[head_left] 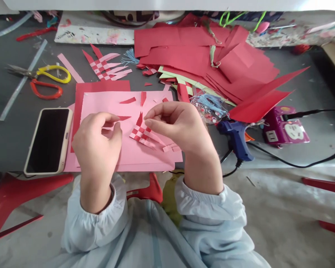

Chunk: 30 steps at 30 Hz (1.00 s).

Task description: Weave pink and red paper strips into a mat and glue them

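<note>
A small red-and-pink woven paper piece [140, 134] lies on a pink sheet [100, 99], its loose strips fanning to the lower right. My right hand [177, 123] is at its upper right edge, thumb and forefinger close together in a pinch. What those fingertips hold, if anything, is hidden. To the left, my left hand [97, 136] hovers over the sheet with fingers curled and a gap between thumb and forefinger. Its forefinger tip is beside a pointed red paper scrap [124, 118]. Other red scraps [127, 100] lie above the woven piece.
On the left are a phone [47, 141] and red-and-yellow-handled scissors [44, 78]. A larger woven piece [104, 65] lies behind the sheet. Red card sheets [181, 56] pile up at the back. On the right stand a blue glue gun [236, 137] and a purple power socket [286, 126] with cords.
</note>
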Each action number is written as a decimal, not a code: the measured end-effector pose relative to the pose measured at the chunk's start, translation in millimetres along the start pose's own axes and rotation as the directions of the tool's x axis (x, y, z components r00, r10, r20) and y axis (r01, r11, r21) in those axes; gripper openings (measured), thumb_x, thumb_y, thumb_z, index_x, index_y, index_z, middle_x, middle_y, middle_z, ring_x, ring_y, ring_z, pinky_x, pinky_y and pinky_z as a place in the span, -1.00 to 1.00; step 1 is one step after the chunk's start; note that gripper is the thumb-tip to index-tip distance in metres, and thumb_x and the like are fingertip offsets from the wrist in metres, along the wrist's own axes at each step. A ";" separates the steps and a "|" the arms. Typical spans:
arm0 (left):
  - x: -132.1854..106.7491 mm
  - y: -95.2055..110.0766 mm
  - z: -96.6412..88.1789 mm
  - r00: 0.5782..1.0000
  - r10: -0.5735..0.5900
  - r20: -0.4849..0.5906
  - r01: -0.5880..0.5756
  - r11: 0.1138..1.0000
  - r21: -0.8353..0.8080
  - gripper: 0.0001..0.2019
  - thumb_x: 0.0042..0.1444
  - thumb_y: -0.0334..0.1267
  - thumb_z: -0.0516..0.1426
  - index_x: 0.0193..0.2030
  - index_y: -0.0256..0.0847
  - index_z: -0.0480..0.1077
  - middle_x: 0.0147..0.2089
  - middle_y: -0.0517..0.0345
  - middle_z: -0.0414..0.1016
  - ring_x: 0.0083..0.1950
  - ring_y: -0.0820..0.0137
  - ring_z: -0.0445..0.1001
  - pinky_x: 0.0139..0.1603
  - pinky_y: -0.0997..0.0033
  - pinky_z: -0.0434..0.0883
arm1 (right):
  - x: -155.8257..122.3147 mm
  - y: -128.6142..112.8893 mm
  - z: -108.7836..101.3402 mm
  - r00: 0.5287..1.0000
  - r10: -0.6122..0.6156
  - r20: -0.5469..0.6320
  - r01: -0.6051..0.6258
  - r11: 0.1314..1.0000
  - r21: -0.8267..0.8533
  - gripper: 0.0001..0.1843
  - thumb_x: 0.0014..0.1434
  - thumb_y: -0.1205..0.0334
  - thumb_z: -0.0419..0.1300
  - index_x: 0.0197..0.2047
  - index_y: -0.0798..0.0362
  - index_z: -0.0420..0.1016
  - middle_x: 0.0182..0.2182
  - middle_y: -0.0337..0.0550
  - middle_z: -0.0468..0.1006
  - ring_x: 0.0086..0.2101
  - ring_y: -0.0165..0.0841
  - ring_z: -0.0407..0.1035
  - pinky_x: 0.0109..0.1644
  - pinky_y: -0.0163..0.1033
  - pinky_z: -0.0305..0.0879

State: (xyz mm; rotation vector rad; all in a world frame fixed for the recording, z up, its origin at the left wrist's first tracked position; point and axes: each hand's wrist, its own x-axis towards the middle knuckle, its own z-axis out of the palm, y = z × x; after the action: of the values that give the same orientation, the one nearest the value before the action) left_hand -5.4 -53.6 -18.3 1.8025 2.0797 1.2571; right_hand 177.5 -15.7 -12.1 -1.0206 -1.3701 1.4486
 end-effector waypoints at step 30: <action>-7.7 -9.7 -30.2 0.967 0.071 0.245 -0.098 0.990 0.100 -0.81 0.09 -0.44 0.19 -0.25 -0.08 0.58 -0.21 0.18 0.68 -0.26 0.31 0.62 -0.35 0.38 0.44 | -2.4 27.4 22.1 0.989 -0.026 0.145 0.118 0.727 -0.676 -0.91 0.15 0.40 0.32 -0.31 0.09 0.69 -0.38 -0.18 0.64 -0.40 -0.43 0.41 -0.26 -0.27 0.27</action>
State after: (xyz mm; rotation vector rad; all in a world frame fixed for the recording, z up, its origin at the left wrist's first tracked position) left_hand -28.0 -74.8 -8.1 1.9975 1.9930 0.9001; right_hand 155.5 -24.7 -38.2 -1.3193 -2.0995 0.9474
